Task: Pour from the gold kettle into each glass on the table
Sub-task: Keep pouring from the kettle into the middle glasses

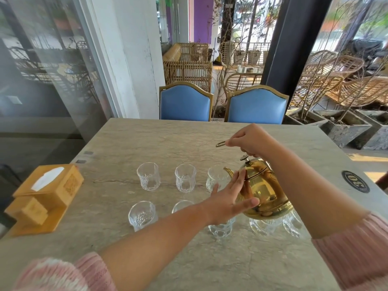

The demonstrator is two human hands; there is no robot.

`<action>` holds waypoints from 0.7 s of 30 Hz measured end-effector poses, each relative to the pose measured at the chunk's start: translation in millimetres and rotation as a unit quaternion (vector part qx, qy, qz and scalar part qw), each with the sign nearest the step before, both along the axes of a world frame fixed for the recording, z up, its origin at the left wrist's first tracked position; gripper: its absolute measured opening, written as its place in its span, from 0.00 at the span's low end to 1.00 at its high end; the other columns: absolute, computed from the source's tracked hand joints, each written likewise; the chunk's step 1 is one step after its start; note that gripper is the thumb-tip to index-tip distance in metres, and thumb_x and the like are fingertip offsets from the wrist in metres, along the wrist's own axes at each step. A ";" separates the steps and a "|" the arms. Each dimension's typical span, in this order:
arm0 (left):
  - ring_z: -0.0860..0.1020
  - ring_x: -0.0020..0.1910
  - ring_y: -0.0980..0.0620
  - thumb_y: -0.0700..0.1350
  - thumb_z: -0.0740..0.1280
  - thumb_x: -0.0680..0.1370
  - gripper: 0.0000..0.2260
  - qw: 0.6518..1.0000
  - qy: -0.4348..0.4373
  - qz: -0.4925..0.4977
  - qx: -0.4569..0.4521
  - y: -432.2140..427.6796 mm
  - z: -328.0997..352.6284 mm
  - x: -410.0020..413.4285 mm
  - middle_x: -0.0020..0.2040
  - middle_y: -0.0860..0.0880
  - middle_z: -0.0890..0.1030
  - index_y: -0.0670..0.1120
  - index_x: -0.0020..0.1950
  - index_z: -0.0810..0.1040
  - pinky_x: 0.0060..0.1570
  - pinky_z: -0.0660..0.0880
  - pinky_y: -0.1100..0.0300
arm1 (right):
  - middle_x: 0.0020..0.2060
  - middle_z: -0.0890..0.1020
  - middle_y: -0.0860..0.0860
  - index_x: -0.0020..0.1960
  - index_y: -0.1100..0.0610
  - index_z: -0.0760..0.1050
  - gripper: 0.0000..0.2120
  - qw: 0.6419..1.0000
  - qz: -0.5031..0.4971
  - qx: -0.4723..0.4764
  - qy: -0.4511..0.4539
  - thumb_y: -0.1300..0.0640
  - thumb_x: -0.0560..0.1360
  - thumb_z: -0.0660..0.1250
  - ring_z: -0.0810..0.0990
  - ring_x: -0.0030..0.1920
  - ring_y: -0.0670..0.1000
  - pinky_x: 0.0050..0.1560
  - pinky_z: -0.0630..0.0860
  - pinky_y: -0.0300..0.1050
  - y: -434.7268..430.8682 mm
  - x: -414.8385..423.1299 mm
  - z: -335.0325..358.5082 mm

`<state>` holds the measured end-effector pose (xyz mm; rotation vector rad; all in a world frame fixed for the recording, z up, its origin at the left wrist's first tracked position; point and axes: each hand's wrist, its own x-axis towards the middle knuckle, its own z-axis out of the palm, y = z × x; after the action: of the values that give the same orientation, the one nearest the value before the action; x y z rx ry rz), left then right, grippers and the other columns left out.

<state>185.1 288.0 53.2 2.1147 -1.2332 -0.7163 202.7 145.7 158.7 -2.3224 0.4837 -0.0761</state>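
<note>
Gold kettle right of middle, lifted over table, spout tipped at back-row glass to fill it. Right hand above, curled tight round thin handle, carries weight. Left hand flat, fingers straight against kettle side, likely to steady pour

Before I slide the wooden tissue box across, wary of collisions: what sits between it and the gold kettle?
In the head view, three far-row glasses, then the left hand by the gold kettle.
</note>
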 end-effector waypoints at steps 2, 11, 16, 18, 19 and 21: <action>0.36 0.74 0.61 0.81 0.40 0.60 0.50 1.000 0.000 0.001 -0.001 0.3 0.2 -0.1 0.78 0.53 0.34 0.57 0.74 0.28 0.72 0.30 0.46 | 0.25 0.73 0.52 0.51 0.61 0.83 0.13 1.000 0.001 0.002 0.002 0.53 0.73 0.71 0.65 0.23 0.48 0.25 0.65 0.38 1.0 0.7 0.0; 0.36 0.73 0.62 0.81 0.40 0.60 0.51 1.000 -0.002 0.001 -0.001 1.3 0.5 -1.5 0.77 0.54 0.33 0.56 0.75 0.28 0.72 0.30 0.45 | 0.27 0.74 0.52 0.52 0.62 0.83 0.13 1.000 0.013 -0.019 0.019 0.53 0.73 0.71 0.67 0.24 0.48 0.25 0.66 0.39 5.5 4.2 1.9; 0.37 0.75 0.60 0.81 0.40 0.59 0.52 1.000 0.005 0.004 -0.002 1.8 1.0 -0.5 0.78 0.54 0.33 0.56 0.75 0.28 0.72 0.31 0.45 | 0.26 0.74 0.51 0.50 0.62 0.83 0.13 0.999 0.018 -0.036 0.021 0.53 0.72 0.71 0.68 0.24 0.47 0.26 0.67 0.38 6.1 7.3 2.1; 0.38 0.76 0.59 0.81 0.40 0.59 0.52 1.000 0.005 0.004 -0.002 2.2 0.6 0.0 0.78 0.54 0.33 0.56 0.75 0.28 0.72 0.31 0.45 | 0.27 0.75 0.51 0.50 0.62 0.83 0.13 0.999 0.017 -0.042 0.022 0.53 0.72 0.71 0.69 0.25 0.47 0.27 0.68 0.38 6.5 9.0 2.0; 0.38 0.76 0.58 0.81 0.40 0.59 0.52 1.000 0.006 0.003 -0.002 2.1 0.6 0.1 0.78 0.54 0.33 0.56 0.75 0.28 0.72 0.31 0.45 | 0.27 0.75 0.51 0.50 0.62 0.83 0.14 0.999 0.018 -0.045 0.024 0.52 0.72 0.71 0.69 0.26 0.47 0.27 0.68 0.38 7.1 9.9 2.0; 0.39 0.76 0.58 0.81 0.40 0.59 0.52 1.000 0.007 0.002 -0.001 2.0 0.5 -0.3 0.78 0.54 0.33 0.57 0.74 0.28 0.72 0.31 0.45 | 0.26 0.74 0.51 0.50 0.62 0.83 0.14 0.998 0.020 -0.049 0.027 0.52 0.72 0.71 0.68 0.25 0.47 0.27 0.68 0.38 8.0 11.0 2.3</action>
<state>184.8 290.0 53.7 2.1070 -1.2203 -0.7268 213.6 153.7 161.0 -2.4348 0.4699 -0.0185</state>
